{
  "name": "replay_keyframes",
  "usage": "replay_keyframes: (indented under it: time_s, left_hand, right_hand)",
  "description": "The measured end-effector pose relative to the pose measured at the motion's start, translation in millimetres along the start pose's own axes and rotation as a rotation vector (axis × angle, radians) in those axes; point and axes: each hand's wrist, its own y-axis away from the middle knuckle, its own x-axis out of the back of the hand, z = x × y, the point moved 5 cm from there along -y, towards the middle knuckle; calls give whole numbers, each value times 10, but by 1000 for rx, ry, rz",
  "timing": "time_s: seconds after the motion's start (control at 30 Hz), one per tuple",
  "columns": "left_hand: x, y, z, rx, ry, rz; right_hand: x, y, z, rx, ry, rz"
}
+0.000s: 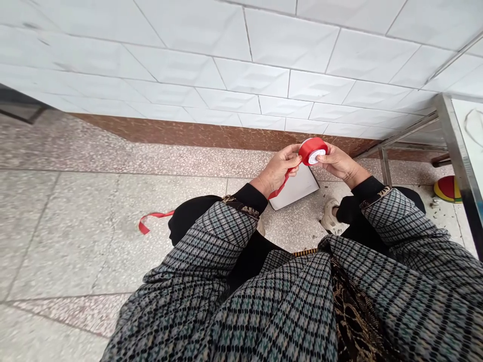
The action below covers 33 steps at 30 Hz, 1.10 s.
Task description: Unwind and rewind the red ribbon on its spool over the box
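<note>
A roll of red ribbon (pixel 317 146) with a white printed label on its side is held up in front of me. My right hand (pixel 338 163) grips the roll from the right, thumb on the label. At the roll's left edge, my left hand (pixel 279 168) pinches the ribbon where it comes off. A red ribbon strip (pixel 278 191) hangs below my left hand and passes behind my left sleeve. Further left, a loose red ribbon end (pixel 144 227) shows beyond my knee, over the floor.
A white flat board or box (pixel 296 188) lies on the speckled floor (pixel 83 226) below my hands. White wall tiles (pixel 234 75) rise ahead. At right stand a metal-framed table (pixel 455 130) and a red and yellow round object (pixel 448 188). My shoe (pixel 331 216) is beneath me.
</note>
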Motion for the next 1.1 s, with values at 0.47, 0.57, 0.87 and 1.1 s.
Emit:
replay_keyframes:
  time_s: [0.47,0.57,0.87,1.1]
  left_hand:
    - [86,40,45,266,-118,-111]
    - [89,59,-10,302,-190,-96]
    - [122,19,83,37,-324,78]
    - [88,27,91,110,-263,94]
  right_hand:
    - [-24,19,-89,-17,362,-192]
    - [11,5,-192,26,611,-189]
    - [215,-6,-302,102,557,-37]
    - [266,-8,-277,75,306,-31]
